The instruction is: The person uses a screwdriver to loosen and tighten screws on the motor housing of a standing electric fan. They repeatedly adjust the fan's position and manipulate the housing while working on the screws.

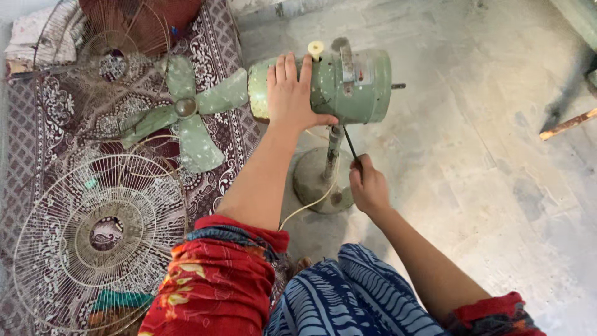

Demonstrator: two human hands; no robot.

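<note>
A green fan motor housing stands on a thin stem over a round base on the concrete floor. My left hand lies flat on the housing's front end, fingers spread over it. My right hand grips a thin dark screwdriver whose tip points up under the housing near the stem. Green fan blades lie on the patterned mat to the left, off the motor.
Two wire fan guards lie on the maroon patterned mat: one at the front left, one at the back left. A white cord runs from the base. A wooden stick lies at the right edge.
</note>
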